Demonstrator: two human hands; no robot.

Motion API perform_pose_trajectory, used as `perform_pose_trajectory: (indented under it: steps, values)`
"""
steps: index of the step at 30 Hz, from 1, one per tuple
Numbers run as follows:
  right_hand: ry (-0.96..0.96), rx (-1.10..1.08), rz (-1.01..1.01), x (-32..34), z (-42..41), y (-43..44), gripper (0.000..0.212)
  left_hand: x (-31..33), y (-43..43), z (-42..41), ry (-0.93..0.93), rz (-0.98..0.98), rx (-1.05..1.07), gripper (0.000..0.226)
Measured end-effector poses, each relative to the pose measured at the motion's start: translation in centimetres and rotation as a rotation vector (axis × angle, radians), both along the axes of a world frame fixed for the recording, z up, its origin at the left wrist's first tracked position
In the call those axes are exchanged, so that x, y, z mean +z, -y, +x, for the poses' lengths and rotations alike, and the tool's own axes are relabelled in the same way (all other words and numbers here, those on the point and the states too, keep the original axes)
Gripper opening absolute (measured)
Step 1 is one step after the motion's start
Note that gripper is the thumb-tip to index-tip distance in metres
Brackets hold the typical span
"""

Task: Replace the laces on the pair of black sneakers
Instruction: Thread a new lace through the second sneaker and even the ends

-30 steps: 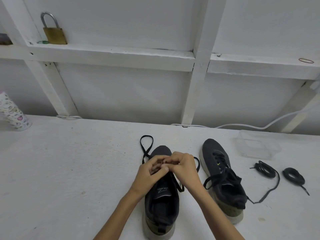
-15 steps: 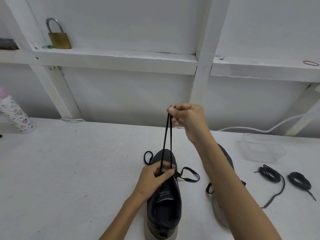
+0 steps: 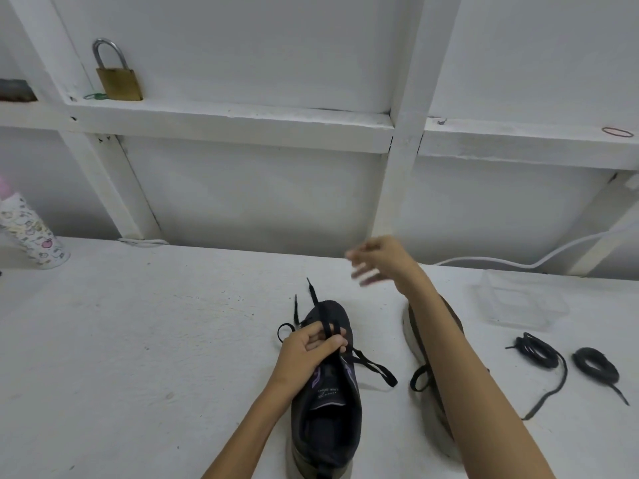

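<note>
Sneaker (image 3: 328, 409) sits lower centre on the table (image 3: 138, 340), left hand (image 3: 307, 347) pinching its lace (image 3: 371, 367) over the tongue. The right hand (image 3: 377, 261) is blurry, fingers spread, holding nothing; that forearm (image 3: 466, 375) hides most of the second sneaker (image 3: 411, 337). Coiled laces (image 3: 536, 350) and a clear tub (image 3: 518, 302) lie at right.

The left hand (image 3: 307, 347) is low over the middle of the table, its fingers (image 3: 328, 342) curled and pinching a black lace (image 3: 315, 299), with the forearm running back to the near edge. The right hand (image 3: 378, 259) hangs higher, toward the far edge. It is motion-blurred, fingers loose and spread, holding nothing. Its forearm slants down to the near right corner.
</note>
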State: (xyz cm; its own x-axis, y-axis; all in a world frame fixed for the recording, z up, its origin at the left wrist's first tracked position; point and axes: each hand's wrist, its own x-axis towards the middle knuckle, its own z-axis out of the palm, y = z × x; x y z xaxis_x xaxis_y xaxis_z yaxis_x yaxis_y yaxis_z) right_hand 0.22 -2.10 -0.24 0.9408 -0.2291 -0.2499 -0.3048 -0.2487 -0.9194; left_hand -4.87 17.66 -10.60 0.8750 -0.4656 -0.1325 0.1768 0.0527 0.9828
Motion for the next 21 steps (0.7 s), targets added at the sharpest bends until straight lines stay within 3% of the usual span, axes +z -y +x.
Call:
perform_pose_trajectory:
  steps: [3,5,12,17,21]
  values:
    - [-0.306,0.356,-0.243,-1.4,-2.9,-0.9,0.039,0.0,0.0,0.3,0.015,0.014,-0.01,0.014]
    - [-0.351,0.423,-0.263,-2.4,-3.9,-2.0,0.04,0.2,0.0,0.2,0.046,0.041,-0.025,0.016]
    - [-0.044,0.261,-0.07,-4.1,-4.9,-4.6,0.018,0.4,-0.1,0.1,0.113,0.119,-0.025,0.016]
    - [0.058,0.173,0.012,-3.2,-5.1,-4.4,0.025,0.5,-0.3,0.0,0.211,0.181,-0.052,0.026]
    - [0.17,0.159,0.091,-0.7,-4.3,-4.4,0.017,0.9,-0.3,-0.1,0.221,0.185,-0.063,0.022]
